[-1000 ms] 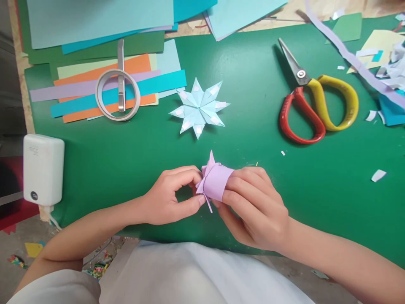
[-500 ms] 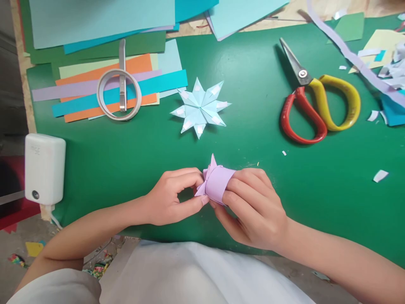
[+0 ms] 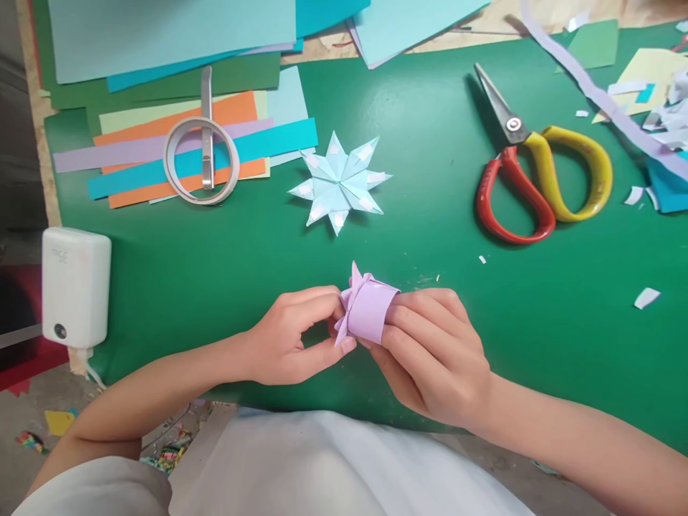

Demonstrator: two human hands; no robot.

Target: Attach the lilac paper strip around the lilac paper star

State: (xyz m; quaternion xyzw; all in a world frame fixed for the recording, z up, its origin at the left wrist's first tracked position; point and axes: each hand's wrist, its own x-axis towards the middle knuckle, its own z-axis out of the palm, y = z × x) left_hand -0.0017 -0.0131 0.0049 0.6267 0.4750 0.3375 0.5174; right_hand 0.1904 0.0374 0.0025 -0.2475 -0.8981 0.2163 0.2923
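Note:
Between my two hands is a purple paper piece, a rolled ring of paper with pointed folded tips on its left end. My left hand grips the pointed end, thumb below and fingers behind it. My right hand holds the ring from the right, with some fingertips inside it and hidden. Just beyond my hands a light blue folded paper star lies flat, small white patches on its points.
Scissors with red and yellow handles lie at the right. A tape roll and a metal clip-like tool rest on coloured paper strips. A white box-shaped device sits left; paper scraps lie right.
The purple paper piece has turned slightly in my hands, and its upper tip has shifted a little left. My fingers have adjusted around it; the other things have stayed in place.

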